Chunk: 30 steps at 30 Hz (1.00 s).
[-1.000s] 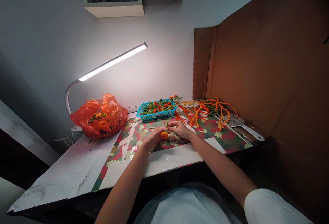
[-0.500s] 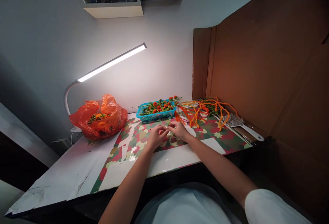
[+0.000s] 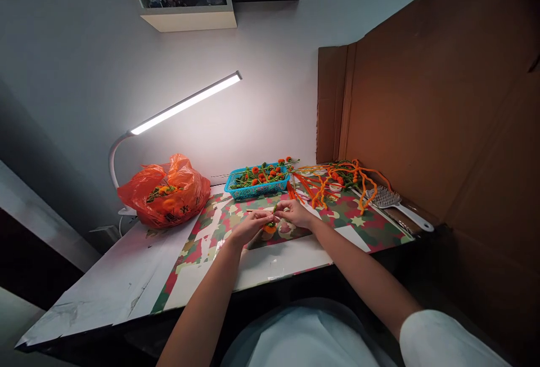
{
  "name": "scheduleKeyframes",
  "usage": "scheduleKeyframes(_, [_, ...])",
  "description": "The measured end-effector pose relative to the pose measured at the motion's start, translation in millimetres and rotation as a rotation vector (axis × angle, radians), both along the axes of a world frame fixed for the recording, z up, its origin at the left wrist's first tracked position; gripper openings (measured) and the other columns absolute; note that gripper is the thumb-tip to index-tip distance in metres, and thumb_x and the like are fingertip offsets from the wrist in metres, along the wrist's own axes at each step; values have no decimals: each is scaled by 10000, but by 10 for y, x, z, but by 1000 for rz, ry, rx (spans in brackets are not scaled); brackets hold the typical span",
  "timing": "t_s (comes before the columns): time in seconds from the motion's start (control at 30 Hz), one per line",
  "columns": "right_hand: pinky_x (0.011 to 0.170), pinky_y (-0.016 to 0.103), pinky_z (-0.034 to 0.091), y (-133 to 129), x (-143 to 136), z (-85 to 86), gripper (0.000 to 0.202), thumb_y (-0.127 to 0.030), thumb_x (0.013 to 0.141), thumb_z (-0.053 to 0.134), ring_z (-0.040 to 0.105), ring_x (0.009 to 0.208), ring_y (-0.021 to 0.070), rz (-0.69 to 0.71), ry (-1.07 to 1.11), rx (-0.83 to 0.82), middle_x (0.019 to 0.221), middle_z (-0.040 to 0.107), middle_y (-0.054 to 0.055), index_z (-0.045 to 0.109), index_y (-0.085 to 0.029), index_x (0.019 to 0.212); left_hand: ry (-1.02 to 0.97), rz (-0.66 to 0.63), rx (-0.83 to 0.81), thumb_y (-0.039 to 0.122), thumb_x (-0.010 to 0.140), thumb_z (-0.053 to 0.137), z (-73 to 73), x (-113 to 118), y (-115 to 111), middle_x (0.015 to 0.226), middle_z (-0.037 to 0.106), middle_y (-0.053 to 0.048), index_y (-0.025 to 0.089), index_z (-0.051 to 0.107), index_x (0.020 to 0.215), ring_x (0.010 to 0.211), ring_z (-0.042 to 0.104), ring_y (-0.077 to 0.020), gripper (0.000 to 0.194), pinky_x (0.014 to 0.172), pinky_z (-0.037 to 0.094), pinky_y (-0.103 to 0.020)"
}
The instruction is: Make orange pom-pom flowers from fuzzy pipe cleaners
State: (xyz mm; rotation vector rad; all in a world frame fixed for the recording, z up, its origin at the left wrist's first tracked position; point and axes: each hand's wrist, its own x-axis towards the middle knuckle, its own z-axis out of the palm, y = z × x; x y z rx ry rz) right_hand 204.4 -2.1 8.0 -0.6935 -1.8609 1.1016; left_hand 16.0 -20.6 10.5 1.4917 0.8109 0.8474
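Note:
My left hand (image 3: pixel 252 226) and my right hand (image 3: pixel 294 213) meet over the camouflage-patterned table cover. Between them is a small orange flower (image 3: pixel 270 229) with a fuzzy green stem, its head hanging downward. The fingertips of my left hand are closed on it near the head. My right hand pinches the green stem just above, with the fingers partly hiding it. Beyond my hands stands a blue basket (image 3: pixel 255 190) full of similar orange flowers on green stems.
An orange plastic bag (image 3: pixel 189 198) with flowers inside sits at left, beside a lit lamp (image 3: pixel 185 103). Orange fuzzy strips (image 3: pixel 323 190) lie at right, near a grey-white brush (image 3: pixel 407 215). A cardboard wall (image 3: pixel 422 103) closes the right side. White sheets (image 3: pixel 274 260) lie in front.
My left hand has moved slightly left and down, its fingers straighter. The orange flower head, hidden before, now shows below my fingers. The view has shifted slightly.

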Motion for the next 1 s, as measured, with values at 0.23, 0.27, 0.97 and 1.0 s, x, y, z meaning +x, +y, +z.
scheduleKeyframes(0.23, [617,243,392,33,-59,-23,255,-401,732,584,505,644,130,-122,-18,9,636,569,-6,589,-158,655,-38,93,-103,538,686,659,-6,48,11,781,686,-114,117,710,740,710,619,-200,427,669,452,-299])
scheduleKeyframes(0.27, [601,240,380,42,-65,-33,250,-388,735,576,487,623,124,-161,-21,24,617,553,-10,576,-158,637,-39,151,-92,586,708,606,2,62,11,772,684,-114,119,706,739,710,619,-206,478,669,455,-307])
scheduleKeyframes(0.97, [668,256,438,11,-84,-105,233,-368,765,590,558,719,154,-173,-56,72,723,636,26,668,-151,732,77,122,21,471,640,723,-9,37,-8,661,653,-64,133,695,692,627,593,-171,343,594,437,-268])
scheduleKeyframes(1.0, [654,251,434,6,-83,-99,237,-373,764,590,553,705,150,-152,-55,78,709,623,22,661,-152,714,46,73,-33,460,636,734,-2,18,-15,665,654,-64,130,697,700,620,590,-162,338,593,437,-264])
